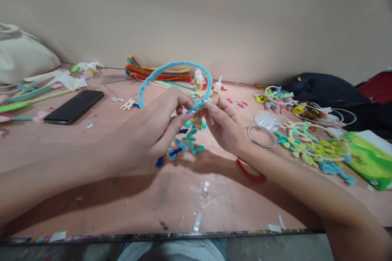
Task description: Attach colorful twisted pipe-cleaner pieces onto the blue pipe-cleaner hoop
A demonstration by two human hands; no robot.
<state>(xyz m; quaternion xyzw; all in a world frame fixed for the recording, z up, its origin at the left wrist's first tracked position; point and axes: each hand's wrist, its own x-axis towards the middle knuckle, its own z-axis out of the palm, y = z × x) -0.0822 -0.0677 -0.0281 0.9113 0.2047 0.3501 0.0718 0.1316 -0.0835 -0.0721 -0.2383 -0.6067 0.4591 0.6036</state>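
Two hands on one fuzzy hoop right now, both pinched shut. Left hand point(163, 124) has its thumb and finger on the lower end of the blue fuzzy hoop point(183, 63), and right hand point(225, 124) is closed just beside it, where a yellowish fuzzy piece point(197, 121) sits against the blue. Can't tell if the right fingertips have the blue, the yellow or both. The hoop is up in the air over the middle of the counter point(232, 204), arching up between the hands, and its far left side drops behind the left hand, so no idea if it's a closed ring.

What could go sideways: everything hangs on that one small pinch spot. If either thumb slips, I reckon the yellow piece could twist or slide along. Squeeze too hard and the hoop might kink, since it looks like bendy stem stuff.

Also, blue and green fuzzy bits point(190, 138) lie right below, so a dropped piece would get lost in that pile. White-nozzled bottles point(217, 85) stand behind the hands, and a careless swing forward could knock one over. The red loop point(251, 173) by the right forearm could get dragged by an arm sweep.
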